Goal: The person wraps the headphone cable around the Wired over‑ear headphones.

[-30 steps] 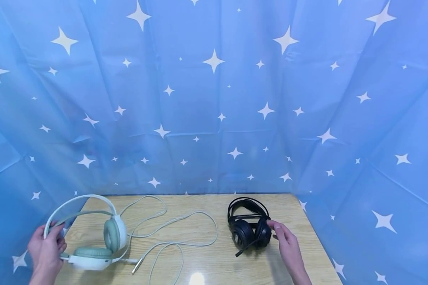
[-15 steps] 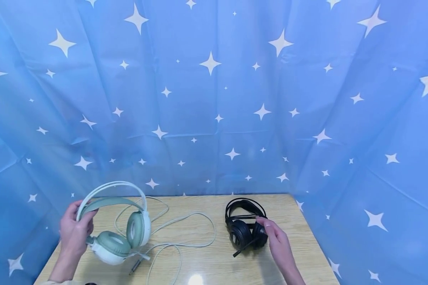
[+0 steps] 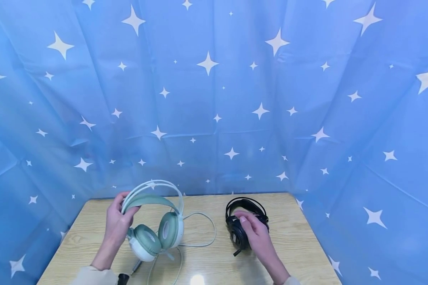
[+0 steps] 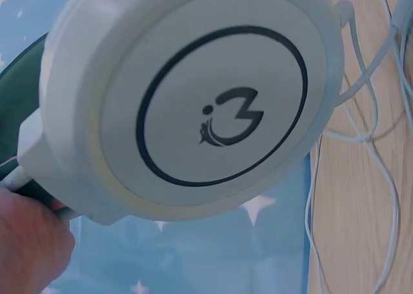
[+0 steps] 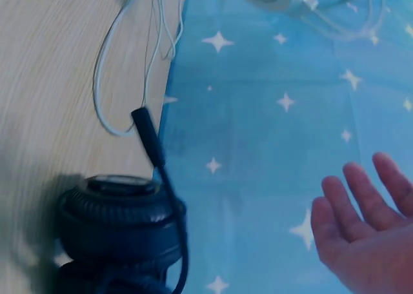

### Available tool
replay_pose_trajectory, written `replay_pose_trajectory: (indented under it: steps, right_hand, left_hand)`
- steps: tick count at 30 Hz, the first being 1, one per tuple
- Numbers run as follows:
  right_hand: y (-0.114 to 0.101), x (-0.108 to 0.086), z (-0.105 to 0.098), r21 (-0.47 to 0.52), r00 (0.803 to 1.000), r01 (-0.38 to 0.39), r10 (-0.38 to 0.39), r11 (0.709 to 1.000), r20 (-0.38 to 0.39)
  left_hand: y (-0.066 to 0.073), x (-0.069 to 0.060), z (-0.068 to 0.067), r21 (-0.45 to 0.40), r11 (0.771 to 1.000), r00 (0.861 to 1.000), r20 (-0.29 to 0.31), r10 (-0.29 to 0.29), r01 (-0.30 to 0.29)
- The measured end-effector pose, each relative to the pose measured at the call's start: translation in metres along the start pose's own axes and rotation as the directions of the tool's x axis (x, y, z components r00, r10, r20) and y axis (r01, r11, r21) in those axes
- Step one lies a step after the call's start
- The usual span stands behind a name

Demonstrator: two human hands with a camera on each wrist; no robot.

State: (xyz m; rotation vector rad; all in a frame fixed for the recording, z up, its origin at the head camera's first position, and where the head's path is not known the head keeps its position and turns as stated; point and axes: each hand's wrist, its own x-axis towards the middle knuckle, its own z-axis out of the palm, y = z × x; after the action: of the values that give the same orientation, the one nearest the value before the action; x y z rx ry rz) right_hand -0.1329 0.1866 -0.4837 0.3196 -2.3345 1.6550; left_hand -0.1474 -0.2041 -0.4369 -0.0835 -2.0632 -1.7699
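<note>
In the head view my left hand [image 3: 117, 223] grips the headband of white headphones with green ear pads [image 3: 148, 239], held raised and tilted over the table. One white ear cup [image 4: 219, 113] with a dark ring and logo fills most of the left wrist view. A black headset [image 3: 238, 234] with a boom microphone stands at the right of the table. My right hand [image 3: 261, 239] hovers in front of it and covers part of its right ear cup. From the right wrist, the fingers look loosely extended with nothing in them, apart from the headset's ear cup [image 5: 119, 223].
The headphones' pale cable [image 3: 199, 246] loops across the middle of the wooden table [image 3: 289, 225]. A metal plug [image 3: 136, 266] lies near the front, beside a dark band at my left cuff. Blue star-patterned cloth [image 3: 199, 99] encloses the back and sides.
My left hand has carried the white headphones rightward from the table's left edge, lifting them. The right hand has shifted left, from beside the black headset to in front of it.
</note>
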Motion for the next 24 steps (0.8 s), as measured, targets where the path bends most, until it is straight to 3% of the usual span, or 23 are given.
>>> replay_pose_trajectory:
  steps: [3,8,14,19,24]
  right_hand:
    - [-0.005,0.003,0.008,-0.004,0.999,0.007,-0.007,1.000,0.039]
    - [-0.013,0.012,0.023,0.012,0.992,-0.003,0.002,1.000,0.122]
    - [-0.018,0.022,0.047,0.053,0.965,-0.026,0.011,0.998,0.261]
    - [-0.013,0.025,0.065,0.092,0.936,-0.071,0.034,0.993,0.349]
    - [-0.010,0.029,0.074,0.169,0.932,-0.121,0.053,0.978,0.358]
  left_hand:
    - [0.000,-0.002,0.013,0.029,1.000,0.999,0.038,0.011,-0.012]
    - [0.000,-0.007,0.035,0.071,0.994,0.994,0.067,0.081,-0.085]
    - [0.000,-0.017,0.058,0.030,0.990,0.985,0.108,0.132,-0.136]
    - [-0.001,-0.023,0.068,0.010,0.987,0.975,0.157,0.160,-0.163]
    - [-0.002,-0.026,0.073,-0.031,0.983,0.961,0.203,0.186,-0.184]
